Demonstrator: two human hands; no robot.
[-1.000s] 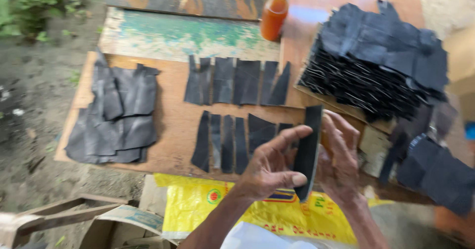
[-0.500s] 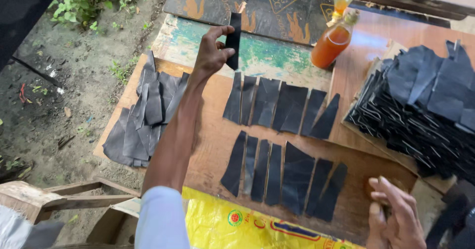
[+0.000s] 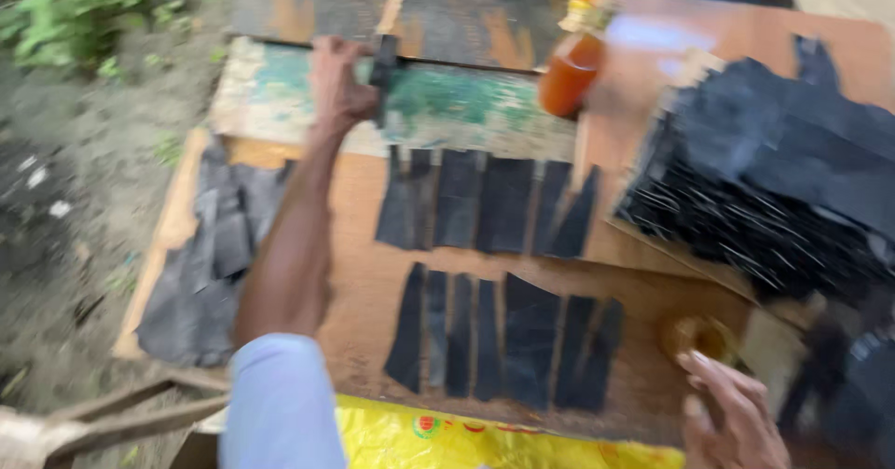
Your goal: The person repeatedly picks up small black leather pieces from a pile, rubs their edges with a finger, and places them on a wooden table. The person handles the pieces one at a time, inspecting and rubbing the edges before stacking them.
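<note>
Dark strip (image 3: pixel 384 66), narrow and flat, clamped in left hand (image 3: pixel 337 85) at upper centre, over green board (image 3: pixel 447 105). Right hand (image 3: pixel 736 413) lower right, fingers loosely apart, holding nothing. Orange bottle (image 3: pixel 571 77) upper right; yellow sack (image 3: pixel 466 441) along bottom edge.

Two hands show: the left hand (image 3: pixel 340 82) and the right hand (image 3: pixel 736 413). One orange bottle (image 3: pixel 571 73) stands on the table (image 3: pixel 364 282). Flat dark strips lie in two rows — about six in the far row (image 3: pixel 485 203), about seven in the near row (image 3: pixel 508 338), though blur makes both counts rough. Two heaps of dark pieces — one left heap (image 3: pixel 210 255), one right stack (image 3: pixel 774 189). One yellow sack (image 3: pixel 447 441).
</note>
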